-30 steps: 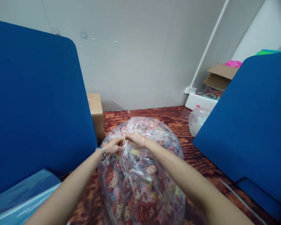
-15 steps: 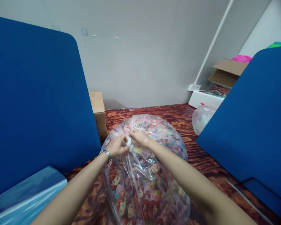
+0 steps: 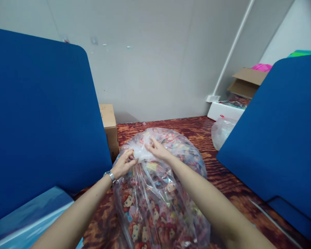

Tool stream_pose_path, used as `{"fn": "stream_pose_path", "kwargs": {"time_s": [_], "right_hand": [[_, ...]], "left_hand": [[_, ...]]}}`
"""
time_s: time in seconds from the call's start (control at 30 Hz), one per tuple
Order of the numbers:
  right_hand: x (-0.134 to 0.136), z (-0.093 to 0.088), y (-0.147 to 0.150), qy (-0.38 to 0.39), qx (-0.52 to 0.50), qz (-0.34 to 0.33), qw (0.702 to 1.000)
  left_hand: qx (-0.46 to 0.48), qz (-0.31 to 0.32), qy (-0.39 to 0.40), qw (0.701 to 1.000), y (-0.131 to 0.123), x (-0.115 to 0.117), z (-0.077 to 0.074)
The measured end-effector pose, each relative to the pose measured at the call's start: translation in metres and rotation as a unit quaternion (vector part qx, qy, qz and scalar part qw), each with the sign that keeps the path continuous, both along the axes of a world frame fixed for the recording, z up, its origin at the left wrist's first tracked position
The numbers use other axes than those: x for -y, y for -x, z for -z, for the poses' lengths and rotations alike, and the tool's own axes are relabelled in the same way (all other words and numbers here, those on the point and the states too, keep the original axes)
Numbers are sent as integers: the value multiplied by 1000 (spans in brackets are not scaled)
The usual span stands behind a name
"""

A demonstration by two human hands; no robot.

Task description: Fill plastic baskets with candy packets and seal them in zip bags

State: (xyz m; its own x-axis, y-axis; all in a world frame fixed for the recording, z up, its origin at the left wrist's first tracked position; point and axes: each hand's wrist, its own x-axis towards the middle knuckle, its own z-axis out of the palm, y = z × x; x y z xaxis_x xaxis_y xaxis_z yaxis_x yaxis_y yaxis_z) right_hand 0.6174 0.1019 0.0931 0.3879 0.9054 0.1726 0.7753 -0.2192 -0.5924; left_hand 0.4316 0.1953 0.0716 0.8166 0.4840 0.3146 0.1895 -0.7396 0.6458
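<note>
A large clear plastic bag point(image 3: 171, 193) stands in front of me, bulging with many small colourful pieces printed with cartoon figures. Its white bunched mouth point(image 3: 142, 153) lies on top, between my hands. My left hand point(image 3: 123, 162), with a metal-band watch point(image 3: 110, 175) on its wrist, has thumb and fingers curled on the left side of that plastic. On the other side, the fingers of my right hand point(image 3: 157, 148) grip the bunched film, thumb and forefinger slightly apart. Parts of the fingertips blend into the plastic.
Blue chair-like panels flank me on the left point(image 3: 38, 121) and right point(image 3: 280, 138). A cardboard box point(image 3: 109, 126) stands behind the left one. A white foam box point(image 3: 223, 110) and a small clear bag point(image 3: 223, 133) sit by the wall at right. Blue plastic packaging point(image 3: 28, 221) lies lower left.
My hands have moved apart, the left one down and leftward, the right one slightly up and rightward. The bag's tight bunched mouth has spread wider between them.
</note>
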Motion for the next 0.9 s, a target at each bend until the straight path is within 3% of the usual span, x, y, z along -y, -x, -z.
{"fn": "stream_pose_path", "kwargs": {"time_s": [0.13, 0.3, 0.43, 0.53, 0.63, 0.7, 0.77, 0.8, 0.83, 0.9], "right_hand": [[21, -10, 19, 87, 183, -65, 977], [44, -25, 18, 87, 214, -80, 970], [76, -41, 5, 111, 210, -129, 963], [115, -54, -7, 113, 182, -155, 964], [162, -65, -25, 130, 83, -212, 965], [191, -69, -40, 183, -6, -225, 957], [211, -72, -52, 239, -60, -193, 950], [216, -74, -54, 230, -56, -156, 959], [216, -75, -52, 188, -28, -109, 976], [205, -78, -34, 24, 74, -13, 997]], "left_hand": [[-24, -14, -1, 1000, -8, 2, 2], [-77, 0, -60, 995, -18, 7, -1], [-123, -24, -90, 988, -22, 3, -2], [-125, -59, -102, 985, -14, -4, -5], [-108, -111, -100, 983, 8, -11, -10], [-97, -133, -88, 982, 25, -12, -13], [-85, -146, -73, 983, 41, -10, -15], [-75, -153, -67, 983, 46, -7, -16], [-60, -162, -63, 983, 50, -3, -16], [-20, -178, -59, 982, 51, 6, -18]]}}
